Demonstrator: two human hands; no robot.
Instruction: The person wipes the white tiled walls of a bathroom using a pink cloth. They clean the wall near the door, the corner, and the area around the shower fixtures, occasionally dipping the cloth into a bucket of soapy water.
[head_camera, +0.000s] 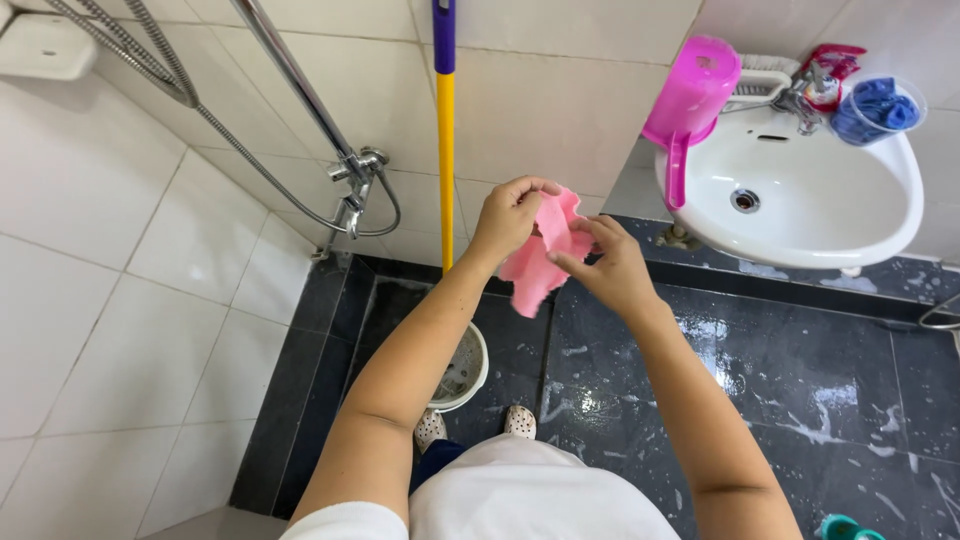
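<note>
Pink cloth (540, 255): pinched in my left hand (508, 215) and right hand (610, 268), both arms outstretched, grip closed on its upper edge.

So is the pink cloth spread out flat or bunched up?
Bunched up: the pink cloth hangs crumpled between the left hand and right hand, pinched at its top.
</note>
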